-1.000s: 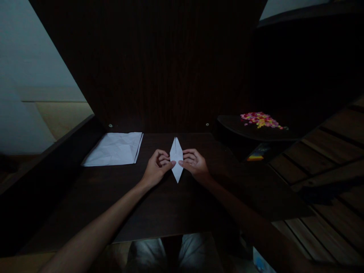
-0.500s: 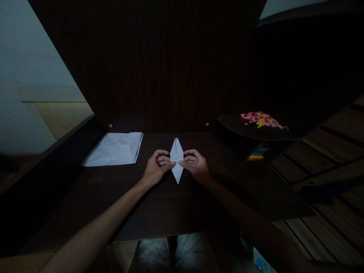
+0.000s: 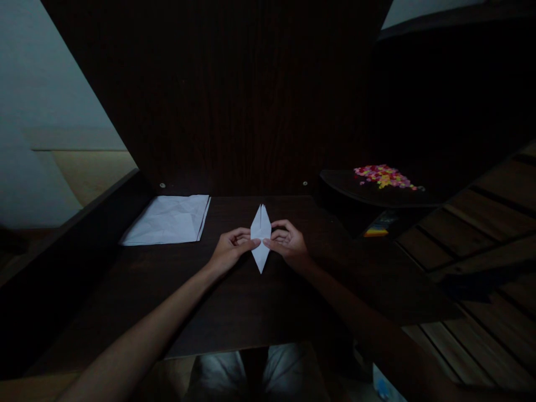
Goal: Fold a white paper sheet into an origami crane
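Head view: left hand and right hand grip a folded white paper diamond by its sides, thumbs on top, fingers curled at its edges, mid-desk. Flat white sheets lie left; a curved shelf at right bears heaped multicoloured bits, a yellow-and-red object beneath.

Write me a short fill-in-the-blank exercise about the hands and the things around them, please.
The left hand and the right hand hold a folded white piece made of ____.
The ____ of both hands rest on top of it.
The white sheets lie to the ____ of the hands.
The colourful pile sits on a dark ledge to the ____ of the hands.

Missing words: paper; thumbs; left; right.
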The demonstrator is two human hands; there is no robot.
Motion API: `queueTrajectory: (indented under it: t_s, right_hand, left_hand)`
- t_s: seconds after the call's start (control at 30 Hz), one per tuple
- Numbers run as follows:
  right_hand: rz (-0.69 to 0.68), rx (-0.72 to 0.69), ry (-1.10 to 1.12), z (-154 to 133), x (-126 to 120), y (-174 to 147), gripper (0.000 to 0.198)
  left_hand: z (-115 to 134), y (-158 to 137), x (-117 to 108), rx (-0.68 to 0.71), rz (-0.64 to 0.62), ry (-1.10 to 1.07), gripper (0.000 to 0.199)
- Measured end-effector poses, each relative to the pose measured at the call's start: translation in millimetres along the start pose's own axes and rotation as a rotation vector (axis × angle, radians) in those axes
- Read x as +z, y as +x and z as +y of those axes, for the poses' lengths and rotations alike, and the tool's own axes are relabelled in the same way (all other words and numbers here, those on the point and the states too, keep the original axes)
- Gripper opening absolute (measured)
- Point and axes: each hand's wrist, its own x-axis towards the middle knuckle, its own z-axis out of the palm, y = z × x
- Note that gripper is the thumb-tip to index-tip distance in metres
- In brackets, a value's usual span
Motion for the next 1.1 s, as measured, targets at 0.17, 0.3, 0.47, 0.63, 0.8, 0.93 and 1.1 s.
queueTrajectory:
  t_s: [0.17, 0.3, 0.47, 0.63, 0.8, 0.93, 1.1]
  right_hand:
    - [-0.003, 0.032, 0.009, 2.1, 0.3, 2.1, 0.036]
    - [-0.029, 0.090, -0.015, 1.4, 0.7, 2.4, 0.030]
    - [-0.066, 0.125, -0.003, -1.3, 0.7, 1.5, 0.030]
    - [-0.071, 0.098, -0.017, -1.5, 0.5, 0.6, 0.025]
    - [-0.093, 0.051, -0.041, -0.5, -0.1, -1.0, 0.022]
    - [-0.108, 0.039, -0.061, -1.9, -0.7, -1.5, 0.021]
    - [-0.112, 0.013, -0.040, -3.0, 0.3, -0.8, 0.024]
  left_hand:
    - [0.7, -1.3, 0.5, -0.008, -0.013, 0.022, 0.033]
    - [1.0, -1.6, 0.1, 0.018, -0.005, 0.026, 0.030]
    - [2.3, -2.5, -0.3, 0.015, -0.020, 0.047, 0.027]
    - [4.6, -3.6, -0.2, 0.028, -0.020, 0.087, 0.023]
    - [7.2, -4.6, 0.2, 0.062, -0.029, 0.150, 0.021]
    - [8.6, -4.9, 0.1, 0.090, -0.004, 0.205, 0.022]
    - [2.8, -1.0, -2.1, 0.090, 0.038, 0.149, 0.025]
